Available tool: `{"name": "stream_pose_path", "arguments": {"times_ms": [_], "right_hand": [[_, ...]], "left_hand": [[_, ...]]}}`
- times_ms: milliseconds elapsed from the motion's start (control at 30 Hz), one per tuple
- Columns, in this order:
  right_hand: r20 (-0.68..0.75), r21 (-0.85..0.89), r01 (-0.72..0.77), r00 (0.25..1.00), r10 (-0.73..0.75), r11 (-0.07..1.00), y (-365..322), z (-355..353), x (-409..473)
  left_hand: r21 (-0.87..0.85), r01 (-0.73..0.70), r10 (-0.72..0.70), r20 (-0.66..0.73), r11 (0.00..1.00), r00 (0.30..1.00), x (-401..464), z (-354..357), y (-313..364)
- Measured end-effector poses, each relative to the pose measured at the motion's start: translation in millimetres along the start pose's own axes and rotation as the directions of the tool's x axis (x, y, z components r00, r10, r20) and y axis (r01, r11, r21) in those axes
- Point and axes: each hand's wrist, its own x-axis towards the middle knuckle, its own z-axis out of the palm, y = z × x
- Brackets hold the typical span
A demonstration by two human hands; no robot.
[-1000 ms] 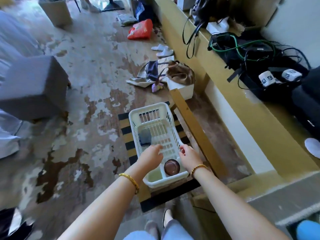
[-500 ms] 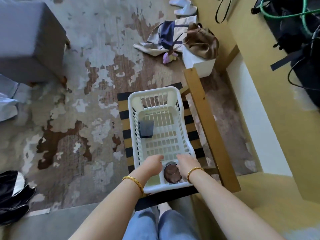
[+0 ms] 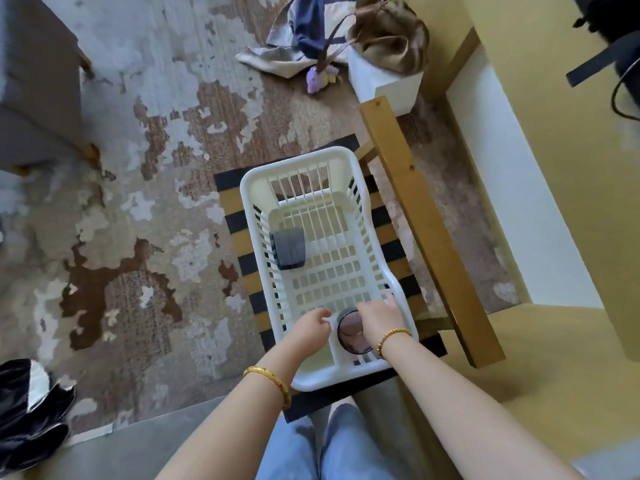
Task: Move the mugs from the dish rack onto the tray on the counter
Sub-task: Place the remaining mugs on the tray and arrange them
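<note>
A white plastic dish rack (image 3: 375,237) sits on a striped stool. A dark brown mug (image 3: 349,332) stands upright at the rack's near end. A blue-grey mug (image 3: 288,248) lies on its side against the left wall. My left hand (image 3: 310,329) hangs just left of the brown mug with loosely curled fingers and holds nothing that I can see. My right hand (image 3: 379,318) lies over the mug's right rim, with one finger stretched toward the rack's right wall. The tray is out of view.
A yellow counter (image 3: 540,140) runs along the right, with a wooden rail (image 3: 415,216) beside the stool. Bags (image 3: 388,39) and a white box lie on the patchy rug beyond. A grey ottoman (image 3: 34,81) stands far left, dark shoes (image 3: 31,410) near left.
The view has tilted down toward the rack. Both hands have dropped to the rack's near end and closed in on either side of the brown mug.
</note>
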Motion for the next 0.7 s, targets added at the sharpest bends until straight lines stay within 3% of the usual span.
{"name": "stream_pose_path", "arguments": {"times_ms": [133, 300, 467, 567, 700], "right_hand": [[-0.110, 0.411, -0.134, 0.974, 0.195, 0.902, -5.5, -14.7, -18.8], [-0.241, 0.767, -0.011, 0.922, 0.304, 0.641, -25.4, -47.1, -58.1], [-0.454, 0.812, 0.195, 0.804, 0.385, 0.551, -41.9, -82.6, -113.1], [-0.524, 0.801, 0.237, 0.723, 0.451, 0.551, -37.7, -97.3, -147.3], [-0.572, 0.810, 0.331, 0.623, 0.533, 0.483, -19.2, -107.6, -197.1]], "left_hand": [[-0.077, -0.009, 0.008, -0.020, 0.997, 1.000, -13.7, -14.7, 5.1], [-0.381, 0.061, -0.068, -0.007, 0.922, 0.998, -44.5, -34.0, 23.5], [-0.413, -0.008, -0.015, -0.054, 0.911, 0.998, -85.4, -53.4, 67.9], [-0.432, -0.070, 0.114, 0.076, 0.899, 0.991, -111.7, -54.1, 95.6], [-0.514, -0.131, 0.293, 0.248, 0.847, 0.923, -144.7, -33.6, 138.0]]}}
